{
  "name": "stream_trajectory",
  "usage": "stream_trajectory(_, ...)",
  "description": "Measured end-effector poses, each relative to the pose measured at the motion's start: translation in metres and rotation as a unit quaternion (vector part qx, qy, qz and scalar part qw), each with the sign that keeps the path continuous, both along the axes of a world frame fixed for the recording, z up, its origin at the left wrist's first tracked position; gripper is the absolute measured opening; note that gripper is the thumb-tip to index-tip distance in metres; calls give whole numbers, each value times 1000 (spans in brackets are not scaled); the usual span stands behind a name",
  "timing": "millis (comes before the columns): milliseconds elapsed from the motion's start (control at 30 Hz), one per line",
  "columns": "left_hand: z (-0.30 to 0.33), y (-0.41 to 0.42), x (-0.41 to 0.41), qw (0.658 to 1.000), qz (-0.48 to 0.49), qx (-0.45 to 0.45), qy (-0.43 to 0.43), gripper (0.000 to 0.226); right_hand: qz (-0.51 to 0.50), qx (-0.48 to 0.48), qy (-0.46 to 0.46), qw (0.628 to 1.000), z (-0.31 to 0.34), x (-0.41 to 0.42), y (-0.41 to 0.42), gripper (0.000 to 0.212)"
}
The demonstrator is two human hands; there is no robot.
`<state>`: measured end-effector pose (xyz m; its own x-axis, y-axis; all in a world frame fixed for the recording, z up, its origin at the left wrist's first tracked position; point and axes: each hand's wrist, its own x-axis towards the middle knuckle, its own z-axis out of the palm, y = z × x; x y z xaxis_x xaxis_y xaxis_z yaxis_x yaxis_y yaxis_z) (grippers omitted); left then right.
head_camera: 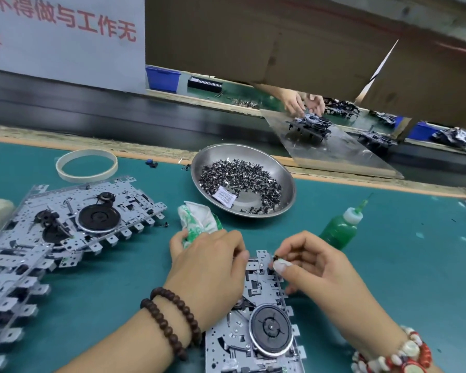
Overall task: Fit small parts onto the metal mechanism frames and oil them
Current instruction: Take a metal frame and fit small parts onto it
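Note:
A metal mechanism frame (256, 329) with a black flywheel lies on the green mat in front of me. My left hand (210, 267) rests on the frame's far left part, fingers curled over its edge. My right hand (310, 262) pinches a small dark part (276, 257) between thumb and forefinger at the frame's far right corner. A steel bowl (285, 173) holding several small dark parts sits beyond the hands. A green oil bottle (339, 227) with a needle tip stands just past my right hand.
A stack of metal frames (73, 219) spreads over the left of the mat. A green-stained white cloth (197, 219) lies beside my left hand. A tape ring (86, 165) lies far left. Another person's hands (304, 102) work across the black conveyor belt.

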<state>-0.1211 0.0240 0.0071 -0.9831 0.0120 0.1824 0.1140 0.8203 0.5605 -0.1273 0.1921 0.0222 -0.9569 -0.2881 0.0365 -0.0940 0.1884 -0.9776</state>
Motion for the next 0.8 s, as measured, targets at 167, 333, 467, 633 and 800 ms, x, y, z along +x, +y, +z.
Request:
stream_trajectory(167,1,1,4,998,-16,14,66,7,-1,-10,0,1000,-2,0,-2,21)
stream_trajectory(333,5,5,8,992,-73,58,89,12,-17,-3,24,1000,-6,-1,-2,12)
stream_trajectory(467,5,6,7,991,-77,71,87,15,-22,-27,19,999,-7,-1,-4,23)
stream_trajectory(633,6,6,5,991,-73,91,65,14,-14,10,51,999,-6,1,-3,22)
stream_trajectory(800,10,5,2,988,-82,124,49,18,1,39,111,993,-1,5,-4,23)
